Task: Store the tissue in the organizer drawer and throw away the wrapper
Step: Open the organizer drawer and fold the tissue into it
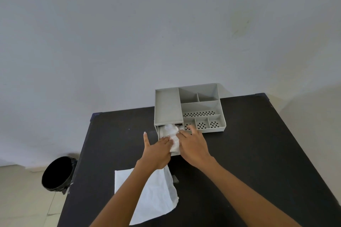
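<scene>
Tissue (172, 135) sits crumpled in the organizer's (190, 106) pulled-out drawer (160, 132); your left hand (157, 151) and right hand (193, 146) press flat on it, fingers spread, nothing clamped. Wrapper (156, 197) lies on the black table (258, 153) under your left forearm, trash bin (57, 173) on the floor left.

Left hand (156, 150), right hand (193, 145) side by side, palms down

Black table and plain surroundings

A black table (258, 153) is standing against a pale grey wall (129, 33), its far corners showing, while beige floor tiles (22, 199) are lying to its left, below the wall's base.
</scene>
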